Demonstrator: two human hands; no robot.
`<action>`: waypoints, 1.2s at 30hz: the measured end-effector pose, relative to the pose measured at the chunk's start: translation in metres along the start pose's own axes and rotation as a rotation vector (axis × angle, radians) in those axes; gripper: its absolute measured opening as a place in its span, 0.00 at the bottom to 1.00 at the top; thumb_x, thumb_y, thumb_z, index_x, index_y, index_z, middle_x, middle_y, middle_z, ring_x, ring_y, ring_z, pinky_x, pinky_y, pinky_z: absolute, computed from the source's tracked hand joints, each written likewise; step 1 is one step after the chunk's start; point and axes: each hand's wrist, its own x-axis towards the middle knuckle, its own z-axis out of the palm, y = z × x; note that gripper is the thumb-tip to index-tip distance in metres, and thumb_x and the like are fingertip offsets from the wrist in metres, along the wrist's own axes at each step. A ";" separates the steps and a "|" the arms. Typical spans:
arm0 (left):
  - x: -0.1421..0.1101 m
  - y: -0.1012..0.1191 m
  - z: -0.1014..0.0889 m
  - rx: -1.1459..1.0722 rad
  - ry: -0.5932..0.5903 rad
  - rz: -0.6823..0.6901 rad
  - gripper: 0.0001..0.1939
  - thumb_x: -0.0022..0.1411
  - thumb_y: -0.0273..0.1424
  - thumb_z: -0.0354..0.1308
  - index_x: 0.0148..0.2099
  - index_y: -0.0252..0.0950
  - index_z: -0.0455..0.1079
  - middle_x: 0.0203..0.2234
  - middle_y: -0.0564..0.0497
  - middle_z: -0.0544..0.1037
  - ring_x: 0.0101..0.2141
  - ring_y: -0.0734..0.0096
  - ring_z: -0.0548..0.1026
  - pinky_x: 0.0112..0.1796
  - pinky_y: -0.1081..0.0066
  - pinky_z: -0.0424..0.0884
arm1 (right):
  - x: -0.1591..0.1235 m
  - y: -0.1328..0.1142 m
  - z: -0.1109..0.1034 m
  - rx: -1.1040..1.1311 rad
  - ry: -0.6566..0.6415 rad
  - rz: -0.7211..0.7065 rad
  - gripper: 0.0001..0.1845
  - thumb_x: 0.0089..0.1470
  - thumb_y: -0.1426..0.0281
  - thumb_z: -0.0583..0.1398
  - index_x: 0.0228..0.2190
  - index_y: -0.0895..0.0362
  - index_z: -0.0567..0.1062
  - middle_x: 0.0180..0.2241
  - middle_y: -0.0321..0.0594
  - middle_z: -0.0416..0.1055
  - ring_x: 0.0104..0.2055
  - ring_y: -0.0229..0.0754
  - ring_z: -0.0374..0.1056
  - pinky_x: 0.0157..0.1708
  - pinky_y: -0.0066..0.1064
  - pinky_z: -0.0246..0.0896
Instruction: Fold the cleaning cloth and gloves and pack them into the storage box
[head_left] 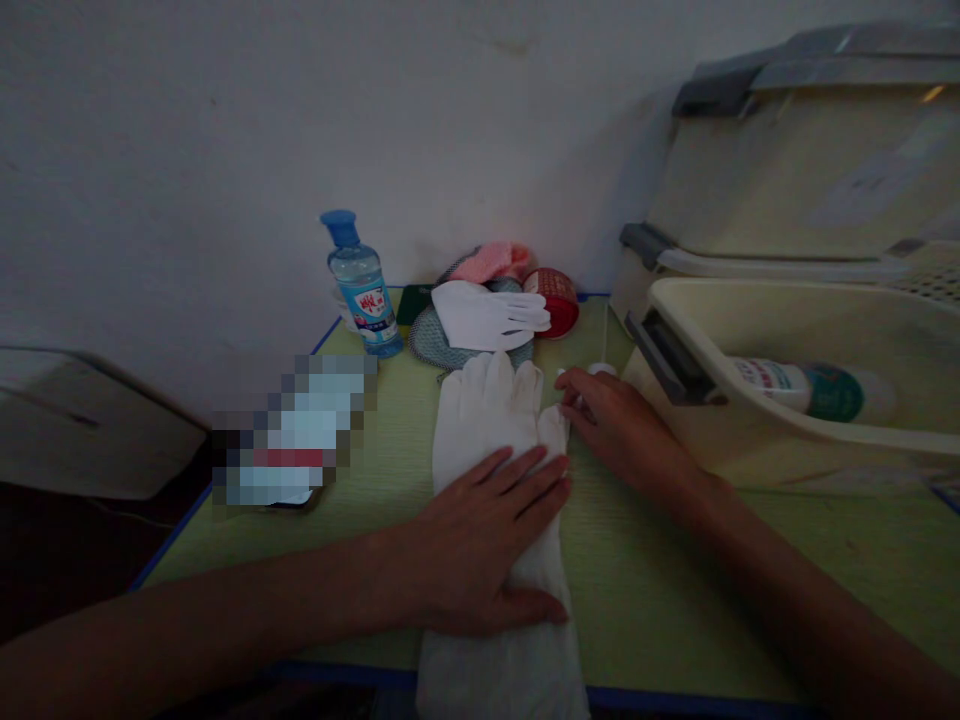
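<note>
A long white glove lies on the green table with its fingers toward the wall and its cuff over the near edge. Across its palm my left hand rests flat, fingers outstretched, pressing on the fabric. My right hand is beside the glove's thumb, its fingers curled and closed at the thumb's tip. Something small and white shows at those fingers; what it is cannot be made out. Just behind that hand is a white round object, mostly hidden.
Against the wall stand a blue bottle, another white glove on a grey mesh cloth, a pink cloth and a red roll. A blurred-out phone-like object lies left. At right, an open cream bin holds a bottle.
</note>
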 end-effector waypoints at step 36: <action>-0.002 0.003 -0.005 0.030 -0.006 0.009 0.40 0.59 0.51 0.48 0.65 0.32 0.45 0.65 0.41 0.44 0.65 0.58 0.40 0.62 0.56 0.41 | -0.002 -0.002 0.001 0.108 0.134 -0.160 0.07 0.50 0.79 0.55 0.24 0.57 0.66 0.27 0.39 0.66 0.30 0.39 0.62 0.30 0.29 0.54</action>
